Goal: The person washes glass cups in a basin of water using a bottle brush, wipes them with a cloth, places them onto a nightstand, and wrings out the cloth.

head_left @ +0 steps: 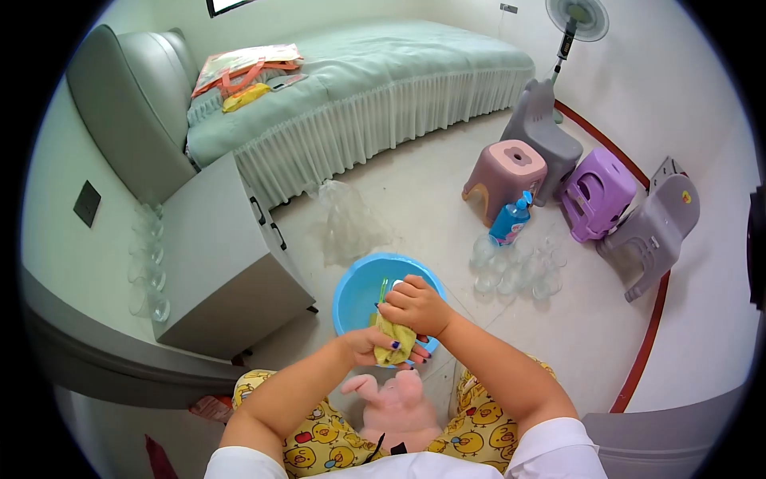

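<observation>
Over the near side of a light blue basin (345,299), both hands meet on a yellow-green cloth (394,343). My left hand (369,345) holds the cloth from below and the left, thumb on top and fingers under it. My right hand (416,308) is closed in a fist at the cloth's upper end. Whether something is wrapped inside the cloth is hidden. A thin green stick-like thing (383,289) and a bit of white show beside the right knuckles, inside the basin's outline; what they are I cannot make out.
Several clear glasses (519,270) stand on the floor at the right by a blue pump bottle (509,221). More glasses (148,275) line the grey cabinet (215,255). A clear plastic bag (347,219), stools (511,172) and a pink plush toy (399,415) surround the basin.
</observation>
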Demonstrator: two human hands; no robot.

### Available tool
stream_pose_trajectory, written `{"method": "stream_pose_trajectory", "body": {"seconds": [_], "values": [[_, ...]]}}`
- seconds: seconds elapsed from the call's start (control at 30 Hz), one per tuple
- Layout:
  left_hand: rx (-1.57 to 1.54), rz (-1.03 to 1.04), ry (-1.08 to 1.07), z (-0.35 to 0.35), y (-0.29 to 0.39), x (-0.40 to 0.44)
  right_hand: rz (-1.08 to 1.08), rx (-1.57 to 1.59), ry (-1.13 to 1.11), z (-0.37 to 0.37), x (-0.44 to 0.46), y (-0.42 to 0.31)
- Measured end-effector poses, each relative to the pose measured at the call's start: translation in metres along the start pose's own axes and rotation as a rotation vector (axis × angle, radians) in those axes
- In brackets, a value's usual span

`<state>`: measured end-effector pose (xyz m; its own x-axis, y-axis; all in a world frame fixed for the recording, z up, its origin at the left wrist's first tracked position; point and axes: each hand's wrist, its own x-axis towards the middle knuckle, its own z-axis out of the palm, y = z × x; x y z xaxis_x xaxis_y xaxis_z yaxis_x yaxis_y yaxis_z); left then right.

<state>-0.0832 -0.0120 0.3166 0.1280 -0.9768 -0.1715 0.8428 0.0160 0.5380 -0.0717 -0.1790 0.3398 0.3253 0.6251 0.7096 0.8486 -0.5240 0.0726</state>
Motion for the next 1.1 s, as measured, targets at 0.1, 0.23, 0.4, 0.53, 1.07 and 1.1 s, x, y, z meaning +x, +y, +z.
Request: {"method": "stream_pose_trajectory", "body": {"seconds": [0.1,0.23,0.4,0.53,1.07,1.1], "values": [[-0.005,-0.003,0.183,-0.016,-0.006,0.003,0.003,-0.035,-0.056,0.001,-0.003,-0.002],[0.281,-0.033,0.581,-0.016,0.005,0.009,0.061,-0.072,-0.137,0.008,-0.014,-0.002],[1.170,-0.151,0.846,-0.031,0.025,0.032,0.461,-0.277,-0.513,0.034,-0.023,-0.006],[1.846,-0.022,1.091,-0.034,0.027,0.041,0.715,-0.199,-0.660,0.051,-0.026,0.000],[2.351,0.536,0.967,-0.098,0.023,0.037,1.294,0.608,-0.816,0.062,-0.019,0.021],[2.349,0.560,0.956,-0.098,0.024,0.036,1.311,0.654,-0.739,0.064,-0.021,0.022]]}}
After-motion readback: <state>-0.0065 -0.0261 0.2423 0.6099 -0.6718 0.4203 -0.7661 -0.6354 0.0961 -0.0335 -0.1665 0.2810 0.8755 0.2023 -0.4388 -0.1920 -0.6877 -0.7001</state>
